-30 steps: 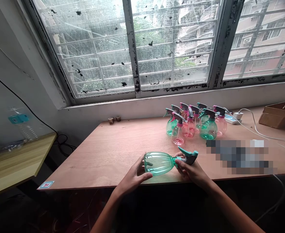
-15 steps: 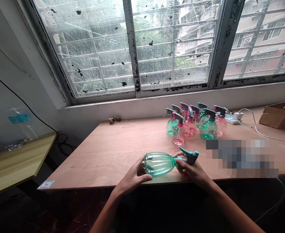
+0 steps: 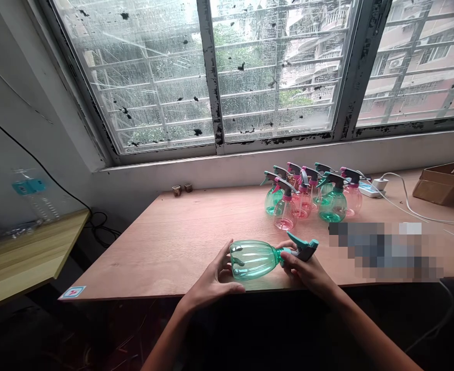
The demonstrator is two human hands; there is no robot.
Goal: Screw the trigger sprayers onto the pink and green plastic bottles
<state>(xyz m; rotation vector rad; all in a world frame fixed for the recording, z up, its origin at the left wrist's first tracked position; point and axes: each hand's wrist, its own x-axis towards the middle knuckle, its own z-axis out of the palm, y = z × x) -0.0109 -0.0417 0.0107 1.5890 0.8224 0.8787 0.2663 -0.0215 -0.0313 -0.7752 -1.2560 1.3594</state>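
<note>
Green plastic spray bottle (image 3: 253, 260) held on its side just above the front of the bench (image 3: 134, 263), left hand (image 3: 215, 278) cupping the body, right hand (image 3: 304, 272) wrapped firmly round the neck.

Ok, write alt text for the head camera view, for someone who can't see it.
The left hand and right hand hold a green plastic spray bottle sideways over a wooden table; more green and pink spray bottles stand beyond.

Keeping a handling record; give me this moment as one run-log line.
left hand: cups green plastic spray bottle | right hand: grips its neck under trigger head | bottle: on its side
</note>
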